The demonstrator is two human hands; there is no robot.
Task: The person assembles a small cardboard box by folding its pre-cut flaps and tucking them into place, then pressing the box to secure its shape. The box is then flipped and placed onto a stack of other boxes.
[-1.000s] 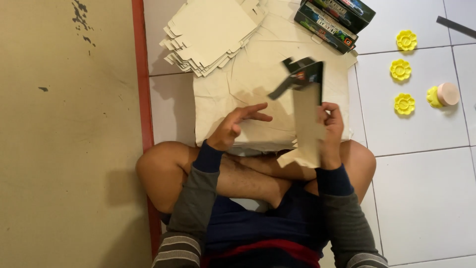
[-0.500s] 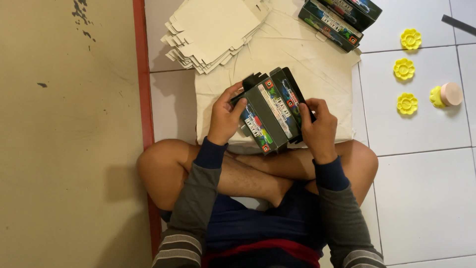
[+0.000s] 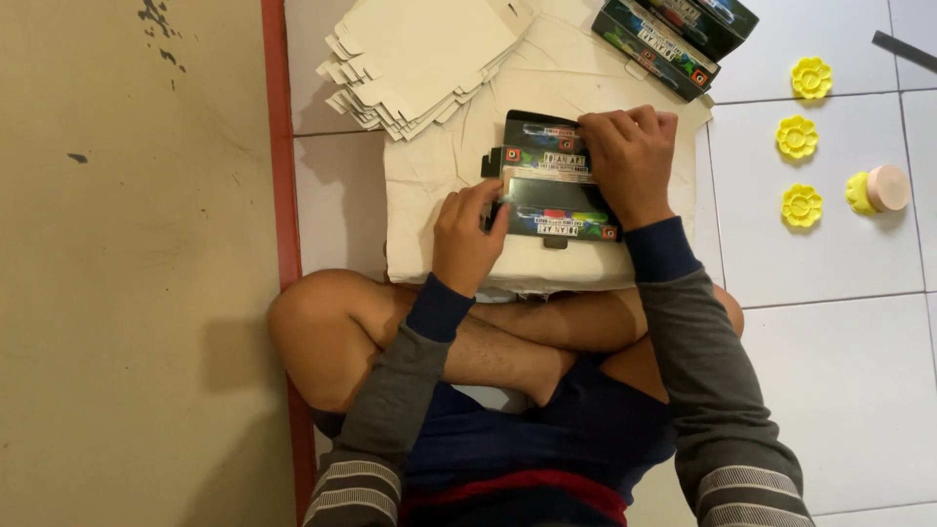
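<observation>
A dark printed cardboard box blank (image 3: 552, 181) lies flat on a pale cloth-covered block (image 3: 429, 195) in front of my crossed legs. My left hand (image 3: 468, 234) presses its near left corner with the fingers curled on the edge. My right hand (image 3: 630, 161) lies palm down on its far right part, fingers spread over the top edge. Both hands hold the blank down against the block.
A stack of plain cardboard blanks (image 3: 415, 59) lies at the far left of the block. Finished dark boxes (image 3: 673, 34) lie at the far right. Three yellow flower-shaped pieces (image 3: 798, 137) and a pink-and-yellow roll (image 3: 878, 190) sit on white floor tiles at right.
A second ago I held a blank upright between both hands. I turned it, then laid it flat, printed side up, on the block with both hands pressing it.
</observation>
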